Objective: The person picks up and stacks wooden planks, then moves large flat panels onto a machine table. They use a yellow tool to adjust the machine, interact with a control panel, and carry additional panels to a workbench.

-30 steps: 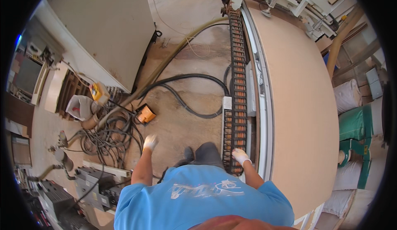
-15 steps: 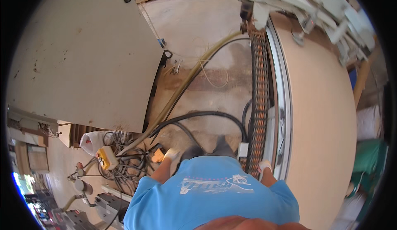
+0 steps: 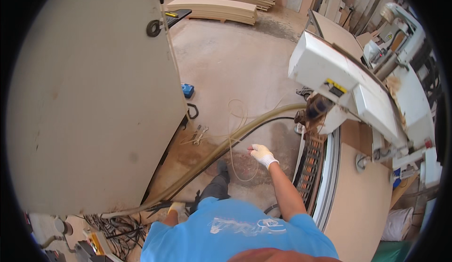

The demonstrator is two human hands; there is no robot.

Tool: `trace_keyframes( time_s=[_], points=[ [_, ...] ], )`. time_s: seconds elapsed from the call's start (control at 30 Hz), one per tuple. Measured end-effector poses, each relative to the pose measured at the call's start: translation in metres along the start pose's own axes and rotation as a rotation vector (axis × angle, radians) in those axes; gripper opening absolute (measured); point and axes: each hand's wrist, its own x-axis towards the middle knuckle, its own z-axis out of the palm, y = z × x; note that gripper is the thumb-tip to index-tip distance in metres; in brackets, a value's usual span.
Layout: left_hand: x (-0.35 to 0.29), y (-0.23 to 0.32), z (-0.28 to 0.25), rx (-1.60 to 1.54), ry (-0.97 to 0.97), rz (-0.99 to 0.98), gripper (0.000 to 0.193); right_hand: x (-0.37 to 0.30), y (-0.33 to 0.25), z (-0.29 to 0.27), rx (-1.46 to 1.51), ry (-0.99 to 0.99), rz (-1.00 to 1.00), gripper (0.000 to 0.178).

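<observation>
My right hand [image 3: 263, 155], in a white knitted glove with bare fingertips, is held out in front of me above the floor. Its fingers are curled in, and nothing shows in them. A thin clear tube [image 3: 245, 179] lies looped on the floor below it. Low at my left side is my left hand [image 3: 177, 208], gloved too, with its fingers hidden from view. Close by that hand run a thick olive hose [image 3: 202, 162] and black cables. One dark shoe [image 3: 222, 169] is forward on the floor, beyond the hose.
A large grey cabinet panel [image 3: 94, 102] fills the left. To the right stand a white machine gantry [image 3: 329, 69], a cable chain [image 3: 310, 163] and a board-topped bed [image 3: 360, 191]. Wrenches [image 3: 201, 135] and a blue case [image 3: 187, 90] lie ahead. Stacked boards [image 3: 216, 8] stand far off; tangled cables [image 3: 120, 233] lie behind left.
The view has moved forward and tilted up, showing more of the gantry and the board stacks. My right hand has swung from beside the cable chain to out in front; one foot has stepped forward.
</observation>
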Motion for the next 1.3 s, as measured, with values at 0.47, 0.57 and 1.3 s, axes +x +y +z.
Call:
trace_keyframes(
  time_s=[0.47, 0.57, 1.3],
  points=[
    [0.380, 0.124, -0.584, -0.995, 0.777, -0.131, 0.050, 0.270, 0.029, -0.171, 0.018, -0.438, 0.443, 0.042],
    [0.452, 0.113, -0.682, -1.237, 0.997, -0.112, 0.046, 0.381, 0.037, -0.216, -0.007, -0.471, 0.480, 0.029],
    [0.642, 0.080, -0.977, -1.792, 2.254, -0.103, 0.038, 1.142, -0.400, -0.500, -0.540, -0.643, -0.478, 0.023]
  ],
)
